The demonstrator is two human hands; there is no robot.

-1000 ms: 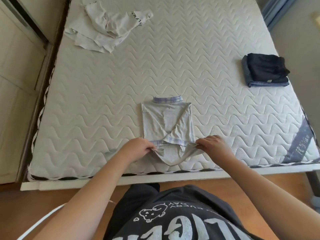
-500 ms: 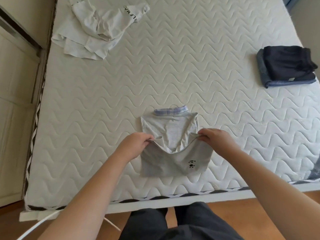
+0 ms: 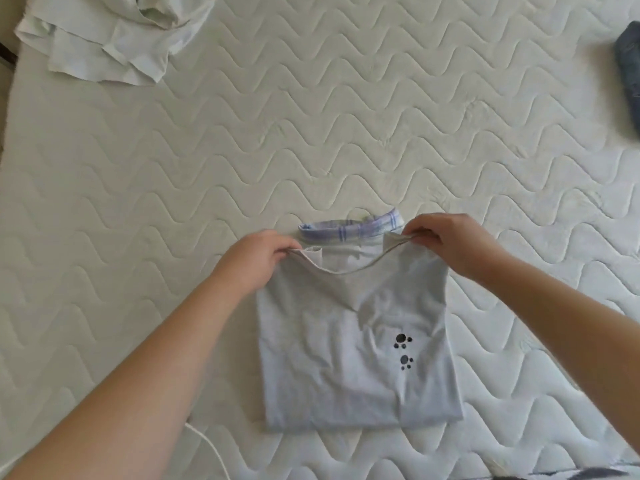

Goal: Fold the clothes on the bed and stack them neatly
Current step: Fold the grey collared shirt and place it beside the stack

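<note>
A pale grey shirt (image 3: pixel 356 368) with a small black paw print and a blue plaid collar lies folded on the quilted mattress (image 3: pixel 311 133). My left hand (image 3: pixel 256 258) pinches the left corner of its hem, which is folded up to just below the collar. My right hand (image 3: pixel 446 240) pinches the right corner at the same height. Between my hands the hem sags. A crumpled white garment (image 3: pixel 114 39) lies at the far left. Part of a dark folded stack (image 3: pixel 628 74) shows at the right edge.
A thin white cord (image 3: pixel 211 452) runs across the near edge of the bed below my left forearm. The mattress's patterned border (image 3: pixel 588 474) shows at the bottom right.
Both hands carried the shirt's bottom hem away from me, from the bed's near edge up to the collar, folding the shirt in half. The paw print now faces up.
</note>
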